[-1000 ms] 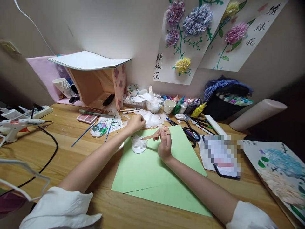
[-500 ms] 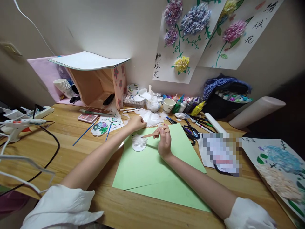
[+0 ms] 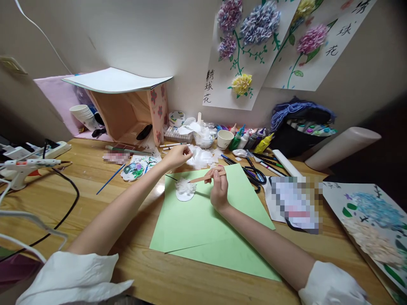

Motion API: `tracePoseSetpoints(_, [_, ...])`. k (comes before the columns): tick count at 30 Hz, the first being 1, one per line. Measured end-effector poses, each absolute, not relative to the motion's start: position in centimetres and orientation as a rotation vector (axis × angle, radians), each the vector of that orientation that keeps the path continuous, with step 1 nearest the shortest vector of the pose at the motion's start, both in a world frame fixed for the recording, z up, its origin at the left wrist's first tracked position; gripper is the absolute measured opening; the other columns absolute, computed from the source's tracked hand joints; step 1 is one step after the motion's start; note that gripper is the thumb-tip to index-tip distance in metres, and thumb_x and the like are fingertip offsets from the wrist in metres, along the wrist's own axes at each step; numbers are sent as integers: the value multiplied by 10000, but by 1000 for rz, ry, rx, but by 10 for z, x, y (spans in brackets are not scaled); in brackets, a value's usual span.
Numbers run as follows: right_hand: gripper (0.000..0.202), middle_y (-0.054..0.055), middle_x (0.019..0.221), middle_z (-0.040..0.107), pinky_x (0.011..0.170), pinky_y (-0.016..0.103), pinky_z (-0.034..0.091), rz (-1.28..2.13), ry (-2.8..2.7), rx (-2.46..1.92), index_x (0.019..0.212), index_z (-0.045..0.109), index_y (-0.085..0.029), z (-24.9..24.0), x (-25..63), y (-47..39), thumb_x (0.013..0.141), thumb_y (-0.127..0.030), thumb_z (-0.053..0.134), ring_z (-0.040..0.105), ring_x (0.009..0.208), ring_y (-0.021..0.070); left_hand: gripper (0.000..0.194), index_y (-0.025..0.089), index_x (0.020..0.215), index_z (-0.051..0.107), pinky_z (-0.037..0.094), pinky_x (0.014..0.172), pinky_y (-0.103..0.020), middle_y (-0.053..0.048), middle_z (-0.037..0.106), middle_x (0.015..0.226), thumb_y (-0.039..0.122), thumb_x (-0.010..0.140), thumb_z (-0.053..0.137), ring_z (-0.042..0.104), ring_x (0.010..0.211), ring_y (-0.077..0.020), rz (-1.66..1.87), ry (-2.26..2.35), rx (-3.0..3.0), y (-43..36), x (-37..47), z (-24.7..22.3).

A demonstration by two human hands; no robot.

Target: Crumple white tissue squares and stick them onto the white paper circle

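Green paper (image 3: 216, 224) lies on the wooden table, and near its upper left sits a white round piece with ruffled white bits (image 3: 185, 189) on its upper part. My right hand (image 3: 218, 186) is closed round a thin tan wooden stick (image 3: 199, 179), whose pointed tip touches or hovers at the ruffles. Past the paper's top left corner, my left hand (image 3: 178, 156) is raised with its fingers pinched together, just left of a pile of torn white paper (image 3: 201, 158). Whatever the pinch holds is too small to make out.
A glue gun (image 3: 32, 164) with cables lies at the left. Behind are a pink box (image 3: 159, 110), a paper cup (image 3: 224, 140) and paint bottles (image 3: 243, 140). Black scissors (image 3: 254, 178) and a blurred phone-like item (image 3: 295, 205) lie right of the paper. A flower picture (image 3: 372, 228) is at far right.
My left hand has moved left and slightly up, away from the green paper's top edge. My right hand and the stick have hardly moved.
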State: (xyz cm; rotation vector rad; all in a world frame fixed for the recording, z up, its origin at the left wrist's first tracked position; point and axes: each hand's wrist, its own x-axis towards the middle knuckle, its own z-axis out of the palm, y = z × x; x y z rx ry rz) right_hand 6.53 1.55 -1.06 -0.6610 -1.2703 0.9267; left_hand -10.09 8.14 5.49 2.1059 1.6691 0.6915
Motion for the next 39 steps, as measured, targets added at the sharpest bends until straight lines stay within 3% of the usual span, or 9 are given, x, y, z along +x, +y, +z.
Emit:
tracePoseSetpoints(7, [217, -41, 609, 427, 538, 272, 373, 874, -1209, -672, 756, 405, -213, -8, 70, 19, 922, -338, 342, 436, 535, 109, 209, 182, 720, 544, 417, 726, -253, -26, 590, 885, 385, 766, 523, 542, 822, -144, 760, 1102, 1725, 28, -130, 75])
tracePoseSetpoints(13, [271, -44, 590, 355, 467, 256, 311, 828, -1156, -709, 696, 353, -221, -4, 75, 21, 917, -377, 346, 357, 488, 101, 188, 202, 737, 626, 332, 966, -350, -42, 526, 1088, 381, 759, 571, 452, 1048, -196, 431, 1083, 2103, -12, -127, 56])
tracePoseSetpoints(18, [280, -45, 547, 324, 448, 265, 258, 814, -1220, -640, 669, 338, -224, -3, 76, 10, 923, -344, 336, 317, 463, 109, 114, 210, 744, 626, 303, 955, -411, -41, 491, 1090, 304, 750, 563, 385, 1045, -228, 438, 1277, 2370, -15, -110, 37])
tracePoseSetpoints(24, [226, -36, 540, 382, 513, 305, 324, 604, -1545, -465, 717, 402, -225, -12, 79, 3, 916, -294, 320, 373, 479, 130, 120, 199, 753, 607, 311, 903, -410, -52, 490, 1077, 292, 761, 533, 382, 1016, -231, 436, 1325, 2484, -16, -103, 31])
tracePoseSetpoints(31, [157, -32, 555, 403, 505, 309, 303, 429, -1705, -349, 762, 412, -244, -22, 81, 6, 893, -232, 326, 351, 460, 139, 128, 197, 777, 606, 306, 875, -406, -62, 504, 1078, 294, 776, 523, 386, 991, -229, 468, 1333, 2539, -19, -100, 30])
tracePoseSetpoints(39, [220, -37, 499, 420, 459, 297, 285, 357, -1883, -281, 677, 381, -253, -8, 91, -8, 888, -300, 341, 322, 424, 138, 159, 222, 796, 631, 289, 894, -400, -49, 476, 1128, 335, 805, 520, 377, 1026, -230, 489, 1234, 2444, -23, -96, 32])
